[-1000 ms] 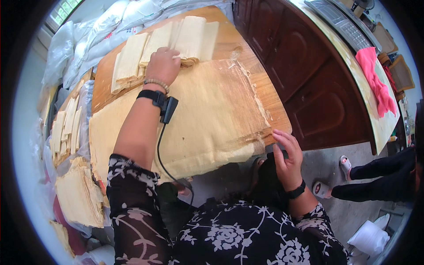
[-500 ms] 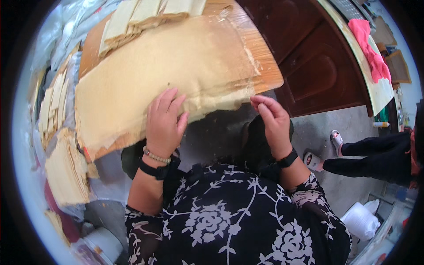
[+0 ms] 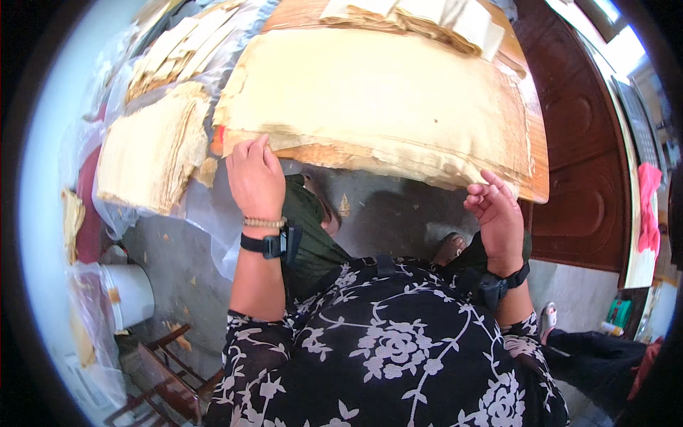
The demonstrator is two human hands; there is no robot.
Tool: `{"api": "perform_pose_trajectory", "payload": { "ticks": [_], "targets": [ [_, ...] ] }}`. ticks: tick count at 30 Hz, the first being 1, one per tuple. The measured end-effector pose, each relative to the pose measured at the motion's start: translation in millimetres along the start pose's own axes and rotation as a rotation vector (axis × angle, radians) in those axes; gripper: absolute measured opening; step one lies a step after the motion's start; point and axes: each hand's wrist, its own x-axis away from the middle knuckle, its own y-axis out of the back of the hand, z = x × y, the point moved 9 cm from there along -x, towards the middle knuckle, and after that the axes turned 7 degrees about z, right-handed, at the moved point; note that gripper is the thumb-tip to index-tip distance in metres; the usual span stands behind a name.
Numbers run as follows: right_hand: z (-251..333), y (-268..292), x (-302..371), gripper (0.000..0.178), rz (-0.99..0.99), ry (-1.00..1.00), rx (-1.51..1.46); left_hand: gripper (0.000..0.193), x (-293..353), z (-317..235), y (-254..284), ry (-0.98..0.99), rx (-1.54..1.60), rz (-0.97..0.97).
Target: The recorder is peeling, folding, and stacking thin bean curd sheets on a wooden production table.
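A wide, thin, pale yellow sheet [image 3: 370, 92] with ragged edges lies over the wooden tabletop [image 3: 537, 142]; I cannot tell its material. At its near left corner, my left hand [image 3: 255, 178] has its fingers drawn together on the edge. My right hand [image 3: 496, 220] is at the near right edge, thumb and fingers closed on the sheet's border. Between the hands the near border looks layered and wrinkled, and hangs slightly over the table's edge.
Folded pale bundles [image 3: 420, 18] lie along the table's far side. A thick stack of sheets [image 3: 146, 153] and a pile of strips [image 3: 181, 50] sit on plastic at the left. Lower left are a white bucket [image 3: 131, 295] and a wooden stool [image 3: 171, 377]. Another person's legs [image 3: 594, 363] show at right.
My view has swung left. My left hand has gone from lying on the sheet to its near left corner; my right hand stays by the right edge, its fingers now more curled.
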Motion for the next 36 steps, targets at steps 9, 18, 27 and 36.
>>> {"api": "perform_pose_trajectory", "payload": {
  "ticks": [9,18,27,36],
  "targets": [
    [-26,-65,-15,0.026,0.082,0.008,0.280,0.032,-15,36,-37,0.063,0.044,0.069],
    [-31,-96,-26,0.026,0.100,-0.007,0.408,0.027,-21,46,-32,0.126,0.173,-0.015],
    [-34,-123,-33,0.022,0.207,0.047,0.557,0.024,-23,60,-40,0.198,0.151,0.020],
    [-34,-142,-41,0.019,0.165,0.047,0.652,0.036,-25,69,-38,0.351,0.374,0.022]
  ]
}}
